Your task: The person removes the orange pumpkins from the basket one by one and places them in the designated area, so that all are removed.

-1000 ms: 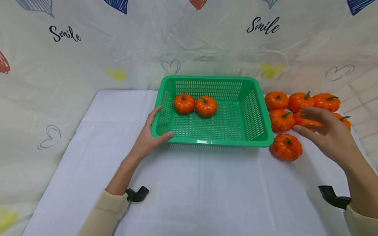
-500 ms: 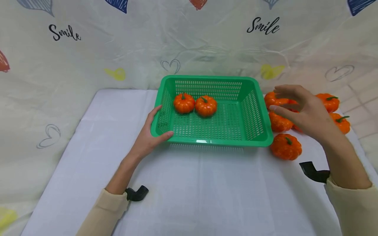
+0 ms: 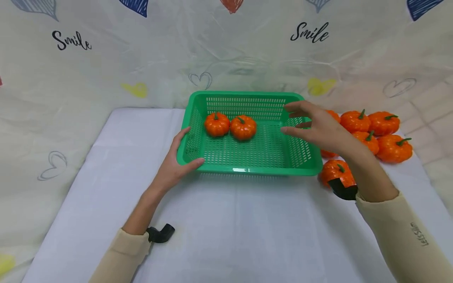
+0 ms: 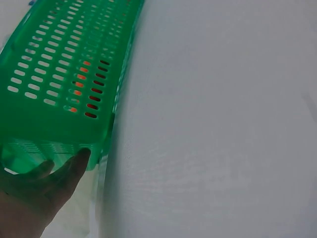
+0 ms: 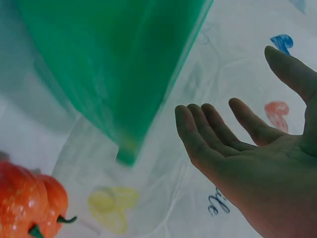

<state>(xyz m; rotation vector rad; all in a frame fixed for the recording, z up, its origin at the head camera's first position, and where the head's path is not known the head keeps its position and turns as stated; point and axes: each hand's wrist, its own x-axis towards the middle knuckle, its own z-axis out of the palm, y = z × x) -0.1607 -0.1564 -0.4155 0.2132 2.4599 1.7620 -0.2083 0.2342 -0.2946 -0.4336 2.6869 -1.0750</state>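
A green plastic basket [image 3: 244,170] with slotted walls stands on the white-covered table. Inside it, toward the left, two small orange pumpkins [image 3: 217,124] sit side by side. My left hand [image 3: 173,164] grips the basket's front left corner, the thumb on the front rim and the fingers along the left side; the left wrist view shows its fingers [image 4: 81,158] at the end wall. Over the basket's right part hovers my right hand [image 3: 320,126], fingers apart and slightly bent, holding nothing. In the right wrist view the palm [image 5: 267,168] is bare.
Several more orange pumpkins [image 3: 394,149] with green stems are grouped right of the basket, some partly covered by my right arm. One pumpkin [image 3: 336,171] lies nearer, by the basket's front right corner. A printed sheet [image 3: 240,51] hangs behind the table.
My right hand has moved left, from above the pumpkin group to over the right part of the basket, with nothing in it. My left hand and the basket have stayed in place.
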